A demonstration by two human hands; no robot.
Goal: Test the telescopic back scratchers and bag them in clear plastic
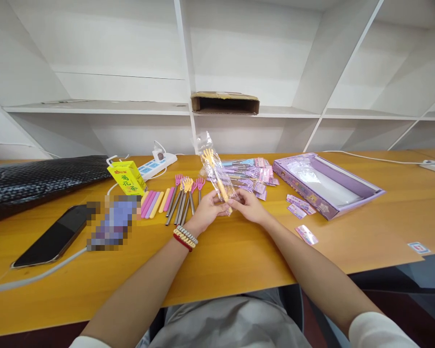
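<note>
Leftmost, a black patterned item [39, 186] is laid along the back of the surface [239, 261], with a dark phone [54, 237] set flat in front and a pixelated patch [114, 222] beside it that can't be identified. A yellow drink carton [127, 178] is stood, slightly tilted, near the power strip [157, 166], probably parked there to be out of the way. Next, coloured tubes [152, 204] are laid side by side, and metal-stemmed scratchers [184, 200] are bunched with heads pointing away, likely so stems can be grabbed from the near side.

Centre: the bagged yellow scratcher [217, 174] is held up off the surface, head upward and leaning left. Its lower end is pinched by the left hand [207, 210] and the right hand [252, 205], brought close together; the clear film is presumably being kept steady this way. Behind, bagged scratchers [250, 174] are heaped in overlapping layers, seemingly grouped as one pile.

Right: small printed cards [306, 235] are scattered flat within easy reach, and a purple box [304, 193] is left open side up, apparently for access.
</note>
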